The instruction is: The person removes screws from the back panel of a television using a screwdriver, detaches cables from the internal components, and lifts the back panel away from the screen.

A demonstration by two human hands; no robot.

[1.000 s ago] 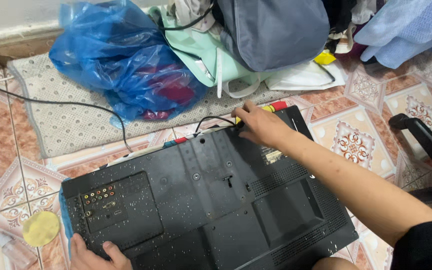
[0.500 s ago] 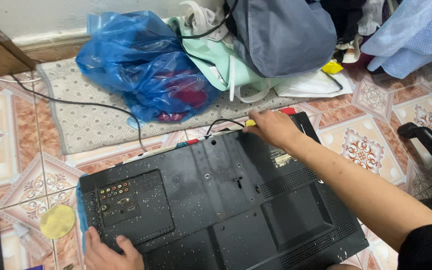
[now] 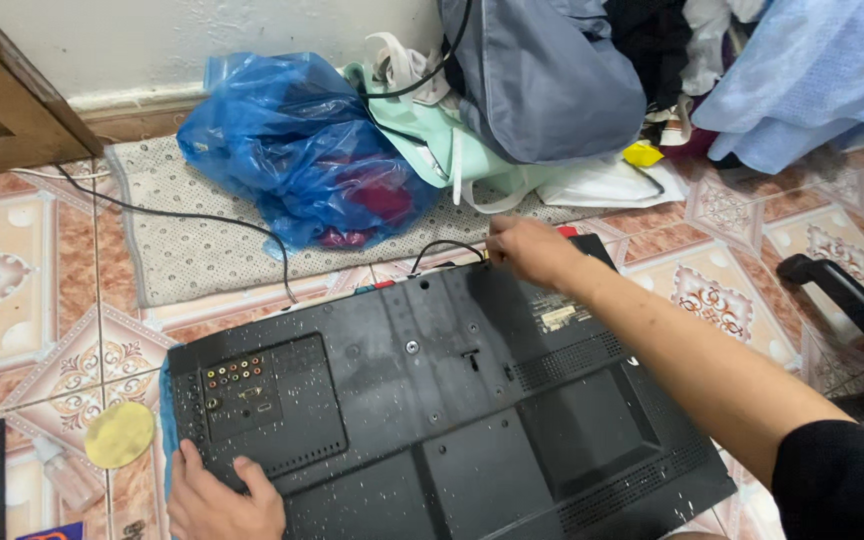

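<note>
A black flat television [image 3: 432, 420] lies face down on the tiled floor, its dusty back panel up. My left hand [image 3: 220, 498] rests on the near left corner of the panel, just below the recessed block of connector sockets [image 3: 247, 385]. My right hand [image 3: 530, 250] reaches over the set to its far edge, fingers closed on something small there, next to a red and yellow object; what it pinches is hidden. A black cable [image 3: 442, 250] loops up from that same edge.
A blue plastic bag [image 3: 297, 150] sits on a grey mat [image 3: 182, 240] beyond the set, with a pale green bag, a grey backpack [image 3: 542, 80] and clothes behind. A black chair leg [image 3: 852, 300] is at right. A yellow disc [image 3: 120, 434] and a small bottle lie at left.
The view has shifted so the television sits further right and lower. My right hand stays at the far edge and my left hand stays on the near left corner.
</note>
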